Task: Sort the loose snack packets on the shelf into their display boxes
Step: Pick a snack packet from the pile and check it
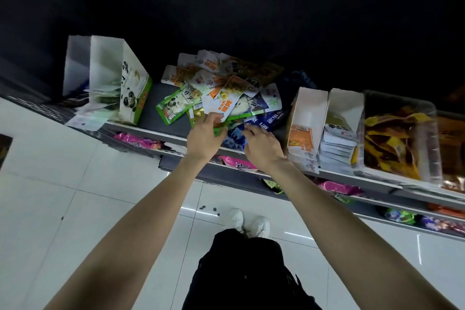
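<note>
Standing at the left end of the shelf [161, 122], a green-and-white panda display box [130, 93] is open toward the front edge, with a plain white box [75, 65] just behind it on its left. Right of the panda box lies a bare grey patch of shelf, then a heap of loose snack packets [226, 83] spread from the back of the shelf to its front edge: white-and-orange ones at the back, a green panda packet [173, 106] at the heap's left side, dark blue packets [266, 118] at the front right.

At the front edge of the heap the left hand [205, 137] has its fingers curled round a green packet [221, 127], gripping it. Just beside it the right hand [263, 147] reaches into the blue packets with fingers bent; whether it pinches one cannot be told.

Further right stands an orange-and-white display box [302, 128], touching a white display box [339, 131] that holds a row of white packets. Beyond these, at the right end of the shelf, a clear plastic bin [400, 138] holds yellow and brown packets. Pink packets [136, 139] show on the lower shelf beneath.
</note>
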A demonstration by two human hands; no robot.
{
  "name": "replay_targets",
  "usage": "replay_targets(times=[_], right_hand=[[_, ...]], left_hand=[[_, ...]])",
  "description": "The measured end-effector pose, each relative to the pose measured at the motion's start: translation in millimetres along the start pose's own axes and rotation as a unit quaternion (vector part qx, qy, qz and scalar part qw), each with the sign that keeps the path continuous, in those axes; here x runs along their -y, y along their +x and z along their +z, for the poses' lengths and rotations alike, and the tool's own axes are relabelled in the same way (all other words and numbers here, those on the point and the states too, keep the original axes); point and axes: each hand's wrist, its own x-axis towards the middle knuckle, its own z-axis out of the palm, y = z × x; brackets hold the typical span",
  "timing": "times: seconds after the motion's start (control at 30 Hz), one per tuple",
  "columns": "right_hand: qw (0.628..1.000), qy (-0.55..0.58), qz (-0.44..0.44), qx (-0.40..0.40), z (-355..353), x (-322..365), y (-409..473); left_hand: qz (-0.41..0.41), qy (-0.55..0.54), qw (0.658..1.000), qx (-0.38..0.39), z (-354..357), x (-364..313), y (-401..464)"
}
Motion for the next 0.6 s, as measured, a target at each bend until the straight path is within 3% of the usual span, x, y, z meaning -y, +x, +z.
replay_targets(times=[0.1, 0.2, 0.37, 0.6], right_hand=[[0.998, 0.008, 0.039, 0.051, 15.2, 3.0, 11.5], [0.997, 0.027, 0.064, 0.045, 22.8, 4.0, 13.1], [0.988, 0.103, 0.118, 0.001, 22.1, 5.8, 13.1], [0.972, 0.167, 0.159, -0.043, 20.6, 8.2, 6.0]], left_hand=[[-0.026, 0.054, 0.993, 0.102, 11.0, 7.3, 13.6], [-0.009, 0.117, 0.981, 0.156, 20.8, 3.9, 10.8], [0.055, 0.272, 0.949, 0.149, 26.9, -11.7, 14.0], [0.13, 0.32, 0.927, 0.143, 29.2, -28.6, 24.7]])
